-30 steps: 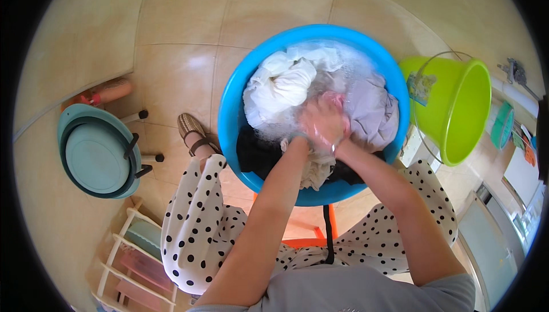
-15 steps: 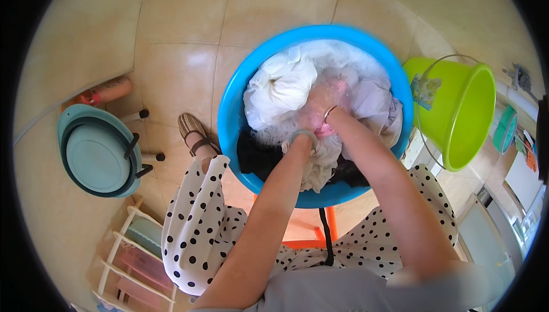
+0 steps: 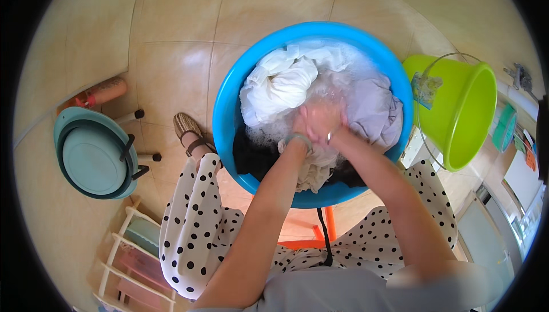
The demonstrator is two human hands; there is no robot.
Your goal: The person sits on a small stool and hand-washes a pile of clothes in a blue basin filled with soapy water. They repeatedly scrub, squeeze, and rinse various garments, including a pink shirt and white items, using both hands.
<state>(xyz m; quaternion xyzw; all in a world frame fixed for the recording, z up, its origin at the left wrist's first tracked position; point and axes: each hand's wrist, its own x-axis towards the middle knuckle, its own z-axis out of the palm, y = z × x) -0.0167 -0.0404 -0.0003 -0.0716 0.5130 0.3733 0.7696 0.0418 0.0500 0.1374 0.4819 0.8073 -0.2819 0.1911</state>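
Observation:
A round blue basin (image 3: pixel 226 98) holds soapy water and laundry. My left hand (image 3: pixel 305 124) and my right hand (image 3: pixel 334 122) are pressed together in the suds at its middle, closed on a wet pink cloth (image 3: pixel 343 110). Most of that cloth is hidden by the hands and foam, and the fingers are partly blurred. A bunched white cloth (image 3: pixel 280 86) rises beside them at the left. To the right lies a pale lilac-grey cloth (image 3: pixel 374 109). Beige cloth (image 3: pixel 313 176) is under my wrists, and black cloth (image 3: pixel 251 155) lies along the near left side.
A lime-green bucket (image 3: pixel 469 112) with a wire handle leans at the right of the basin. Orange stool legs (image 3: pixel 330 223) show below the basin. Teal folding basins (image 3: pixel 94 158) stand at the left, above a cream rack (image 3: pixel 134 255). Tiled floor (image 3: pixel 171 78) surrounds everything.
My hands have drawn closer together in the suds, the right one shifting over the pink cloth and covering more of it. The view has shifted slightly.

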